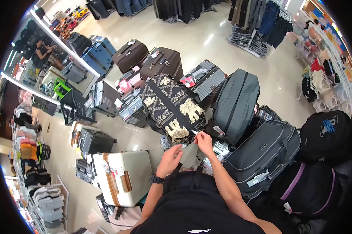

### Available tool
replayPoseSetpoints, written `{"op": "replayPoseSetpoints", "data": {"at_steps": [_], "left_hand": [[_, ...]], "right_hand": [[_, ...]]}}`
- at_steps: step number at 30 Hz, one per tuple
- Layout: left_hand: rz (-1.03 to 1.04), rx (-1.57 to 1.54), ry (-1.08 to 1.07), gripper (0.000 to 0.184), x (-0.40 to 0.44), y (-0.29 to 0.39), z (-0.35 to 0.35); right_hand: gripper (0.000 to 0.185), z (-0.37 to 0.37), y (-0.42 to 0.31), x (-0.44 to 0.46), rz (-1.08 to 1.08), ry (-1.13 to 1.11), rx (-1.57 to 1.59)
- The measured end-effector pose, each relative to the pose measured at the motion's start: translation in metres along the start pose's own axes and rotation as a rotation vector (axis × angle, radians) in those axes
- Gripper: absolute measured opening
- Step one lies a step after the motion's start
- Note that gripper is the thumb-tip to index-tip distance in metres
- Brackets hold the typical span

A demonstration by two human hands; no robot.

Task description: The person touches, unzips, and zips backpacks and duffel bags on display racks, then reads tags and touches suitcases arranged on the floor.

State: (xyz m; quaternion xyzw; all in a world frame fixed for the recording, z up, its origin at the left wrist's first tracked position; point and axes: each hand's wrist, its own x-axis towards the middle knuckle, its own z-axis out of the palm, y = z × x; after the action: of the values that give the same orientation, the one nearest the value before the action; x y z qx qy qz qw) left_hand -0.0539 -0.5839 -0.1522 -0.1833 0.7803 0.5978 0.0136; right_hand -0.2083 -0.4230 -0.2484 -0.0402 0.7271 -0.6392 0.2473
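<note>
My left hand (169,159) is at the lower edge of the black bag with cream elephants (174,107), its fingers curled near a small white tag (183,145). Just to its right, my right hand (203,142) pinches a small pale item that I cannot make out, against the same bag's lower corner. A dark watch is on my left wrist. Right of the elephant bag stands a grey-green zipped bag (237,105). A dark grey travel bag (262,156) with a white tag lies beside my right forearm.
A cream suitcase (139,173) stands left of my left forearm. Brown suitcases (161,64) and a ribbed grey suitcase (207,80) are behind the elephant bag. Black backpacks (326,136) are at right. A black basket (77,107) with a green handle stands at left, near a mirror.
</note>
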Motion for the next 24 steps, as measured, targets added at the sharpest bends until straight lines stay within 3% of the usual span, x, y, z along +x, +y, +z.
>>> {"op": "replayPoseSetpoints", "data": {"at_steps": [6,13,16,24], "left_hand": [[0.176,0.098,-0.174,0.038,0.099,0.011,-0.07],[0.241,0.194,-0.271,0.039,0.206,0.004,-0.155],[0.262,0.261,-0.347,0.039,0.239,0.0,-0.172],[0.28,0.388,-0.602,0.039,0.276,0.003,-0.18]], "right_hand": [[0.028,0.023,0.004,0.016,0.109,0.047,0.035],[0.028,0.045,-0.011,0.025,0.252,0.263,-0.065],[0.031,0.047,-0.019,0.023,0.37,0.284,-0.044],[0.033,0.07,-0.014,0.017,0.364,0.458,0.012]]}}
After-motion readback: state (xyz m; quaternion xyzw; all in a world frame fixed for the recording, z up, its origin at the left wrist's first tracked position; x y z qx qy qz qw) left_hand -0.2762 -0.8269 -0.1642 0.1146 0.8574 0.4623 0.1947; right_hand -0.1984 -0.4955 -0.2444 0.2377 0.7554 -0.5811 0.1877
